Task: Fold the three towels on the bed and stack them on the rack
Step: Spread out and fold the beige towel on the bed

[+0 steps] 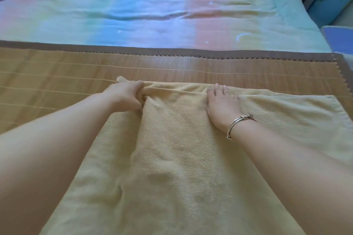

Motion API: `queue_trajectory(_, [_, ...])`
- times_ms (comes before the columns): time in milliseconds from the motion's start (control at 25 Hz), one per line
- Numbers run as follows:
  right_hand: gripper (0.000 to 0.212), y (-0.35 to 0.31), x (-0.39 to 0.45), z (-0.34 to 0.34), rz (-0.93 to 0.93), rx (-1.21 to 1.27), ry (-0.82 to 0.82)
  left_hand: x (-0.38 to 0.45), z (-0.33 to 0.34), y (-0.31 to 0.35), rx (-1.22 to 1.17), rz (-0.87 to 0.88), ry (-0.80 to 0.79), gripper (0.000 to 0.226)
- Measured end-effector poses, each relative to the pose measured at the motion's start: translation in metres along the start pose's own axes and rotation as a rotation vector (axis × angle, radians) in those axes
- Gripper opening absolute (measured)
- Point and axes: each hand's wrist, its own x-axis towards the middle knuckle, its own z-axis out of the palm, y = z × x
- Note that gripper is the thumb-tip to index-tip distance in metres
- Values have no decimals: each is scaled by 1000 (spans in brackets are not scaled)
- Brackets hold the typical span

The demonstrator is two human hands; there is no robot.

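Towel (181,149) of pale yellow cloth lies spread in front of me on the woven mat (57,74) that covers the near part of the bed (152,15). My left hand (126,97) has its grip closed on the far edge of the towel, near the far left corner, and the cloth is bunched into a small ridge under my fingers. My right hand (222,105) lies flat on the same far edge, with straight fingers pressing the cloth down and grasping nothing. A metal bracelet (238,124) sits on that wrist.

I judge the towel to be soft, thick and light. It will sag and wrinkle when lifted, so it must be held at the corners or along one edge with both hands, never in the middle. It is not slippery, since the loops give good friction. I see only this one towel, and I cannot see the rack.
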Motion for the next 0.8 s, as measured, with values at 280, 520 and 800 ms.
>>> queue_trajectory(280, [61,-15,7,11,74,-74,-59,18,8,-30,278,107,134,49])
queue_trajectory(520, [63,-11,12,12,63,-88,-86,16,-2,-41,72,302,237,13])
queue_trajectory(800, [63,-14,14,6,64,-90,-133,19,-34,-58,734,22,-102,10])
